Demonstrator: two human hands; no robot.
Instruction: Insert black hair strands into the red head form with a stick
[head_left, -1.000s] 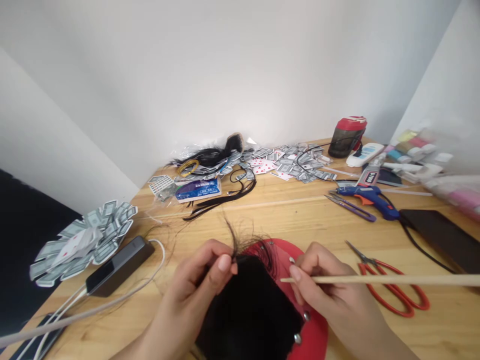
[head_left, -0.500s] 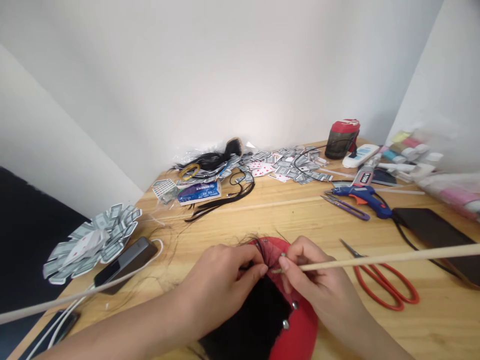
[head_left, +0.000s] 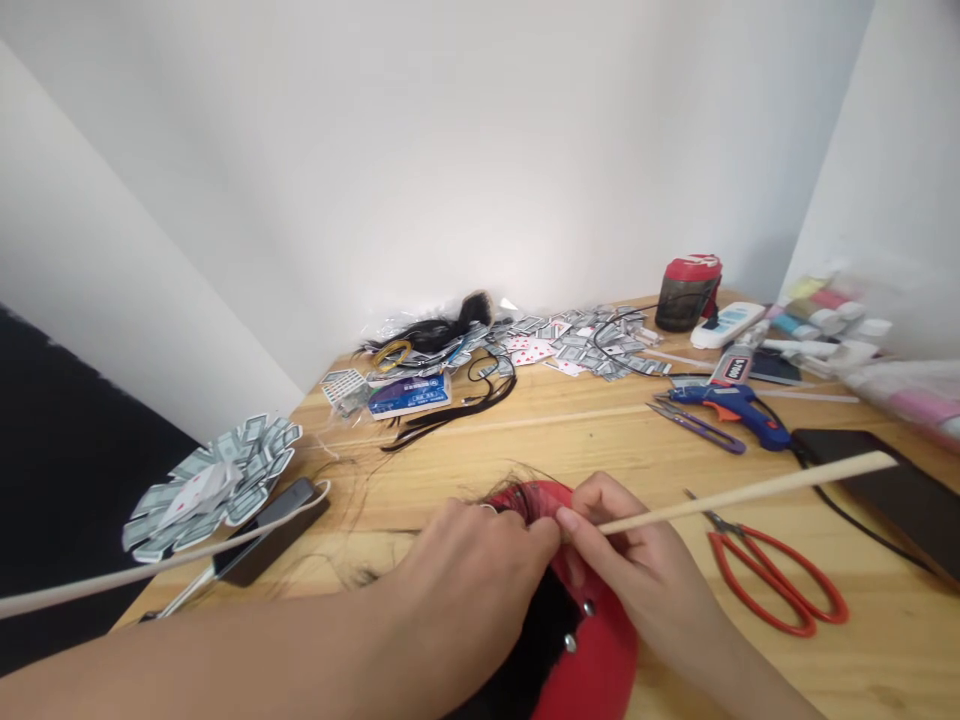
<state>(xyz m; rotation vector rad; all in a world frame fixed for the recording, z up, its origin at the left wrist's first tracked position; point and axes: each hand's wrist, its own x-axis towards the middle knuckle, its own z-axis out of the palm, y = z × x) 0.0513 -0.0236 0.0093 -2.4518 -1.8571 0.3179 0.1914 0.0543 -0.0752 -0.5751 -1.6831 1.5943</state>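
A red padded form (head_left: 604,660) stands at the table's near edge, with black hair material (head_left: 536,640) over it. Round silver pin heads (head_left: 571,643) sit along the border between them. My right hand (head_left: 637,570) is closed around a thin wooden stick (head_left: 750,493), whose far end points right. Over the form, my left hand (head_left: 472,585) is closed with its fingertips at the stick's near tip, which they hide. Fine dark hair strands (head_left: 517,490) come out around the left fingers, which appear to pinch some of them.
Red-handled scissors (head_left: 780,580) lie right of my right hand, beyond them a dark tablet-like slab (head_left: 862,470). Purple snips (head_left: 697,425) and a blue glue gun (head_left: 739,408) are farther back. Playing cards (head_left: 529,350) lie by the wall. A white cord (head_left: 150,572) crosses at left.
My left hand has moved right and turned, its fingers now covering the stick's tip. The stick's outer end has swung up and come into view. The camera view has shifted slightly.
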